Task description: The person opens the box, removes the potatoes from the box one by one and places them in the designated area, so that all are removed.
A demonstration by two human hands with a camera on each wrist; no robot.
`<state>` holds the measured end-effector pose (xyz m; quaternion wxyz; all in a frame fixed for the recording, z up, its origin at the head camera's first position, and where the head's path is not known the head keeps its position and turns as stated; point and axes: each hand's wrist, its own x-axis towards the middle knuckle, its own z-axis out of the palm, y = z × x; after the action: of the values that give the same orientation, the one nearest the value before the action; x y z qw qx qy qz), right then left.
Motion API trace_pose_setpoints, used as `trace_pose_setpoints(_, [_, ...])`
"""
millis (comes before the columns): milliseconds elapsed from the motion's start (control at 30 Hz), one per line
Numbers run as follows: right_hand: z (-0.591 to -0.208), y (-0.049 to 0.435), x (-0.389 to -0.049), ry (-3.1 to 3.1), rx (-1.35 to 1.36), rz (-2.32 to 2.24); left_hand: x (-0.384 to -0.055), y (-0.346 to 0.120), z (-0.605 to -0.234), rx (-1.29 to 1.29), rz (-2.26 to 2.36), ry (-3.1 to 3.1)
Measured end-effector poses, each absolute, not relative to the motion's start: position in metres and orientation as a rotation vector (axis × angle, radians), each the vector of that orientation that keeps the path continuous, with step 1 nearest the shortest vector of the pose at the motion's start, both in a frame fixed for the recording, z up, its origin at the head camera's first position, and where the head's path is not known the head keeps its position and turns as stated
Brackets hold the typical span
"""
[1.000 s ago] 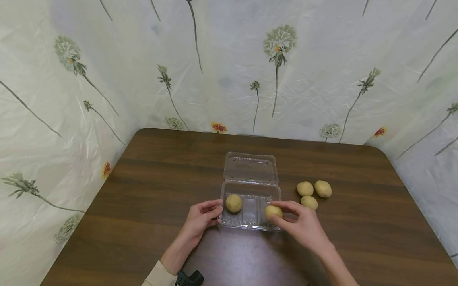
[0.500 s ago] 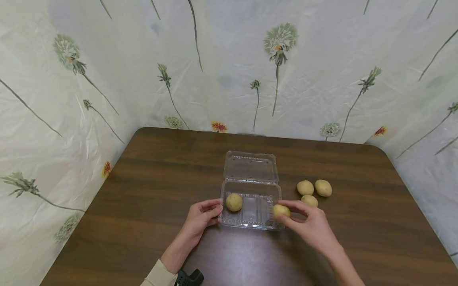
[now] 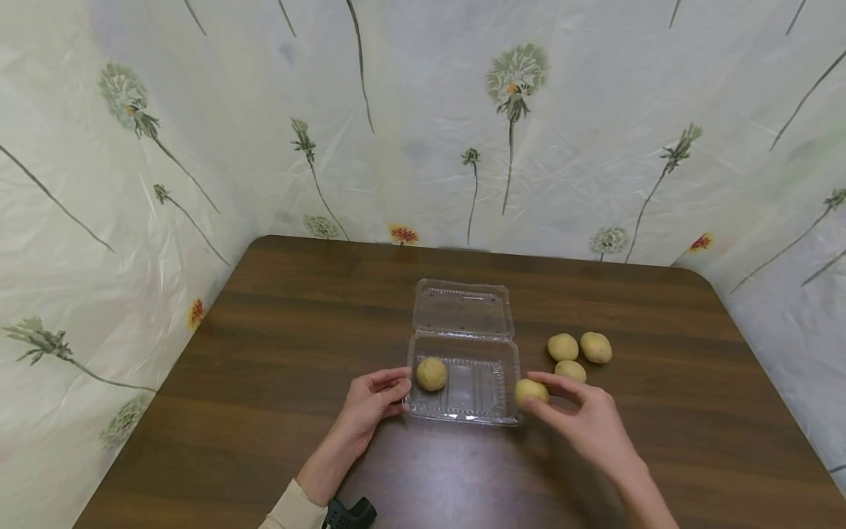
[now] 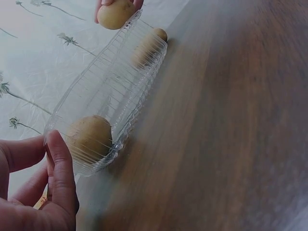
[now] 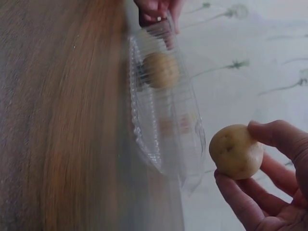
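Note:
A clear plastic clamshell container [image 3: 472,382] lies with its lid [image 3: 463,308] folded back, away from the person. One potato [image 3: 432,375] sits inside at its left end. My left hand [image 3: 370,408] pinches the container's left rim between thumb and fingers, as the left wrist view also shows. Between the thumb and fingertips of my right hand [image 3: 581,419] is another potato [image 5: 236,151], held at the container's right edge. In the right wrist view that potato is raised off the table, just beyond the rim.
Three more potatoes [image 3: 563,348] lie grouped on the brown wooden table [image 3: 317,323], right of the container. A curtain [image 3: 423,132] printed with dandelions hangs behind the table and along both sides. A dark strap [image 3: 350,513] shows near the left wrist.
My right hand has moved to the right with its potato, from over the container's right end to its outer edge. My left hand has stayed on the left rim.

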<state>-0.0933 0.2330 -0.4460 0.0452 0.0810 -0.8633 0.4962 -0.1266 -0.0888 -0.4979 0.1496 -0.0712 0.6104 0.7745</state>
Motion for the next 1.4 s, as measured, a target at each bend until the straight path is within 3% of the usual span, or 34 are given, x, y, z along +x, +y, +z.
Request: trace_pose_setpoints(1400, [-0.458,0.272,-0.077,-2.726,0.031,1.211,-0.127,-0.089,-0.502,-0.19,2.231,1.762])
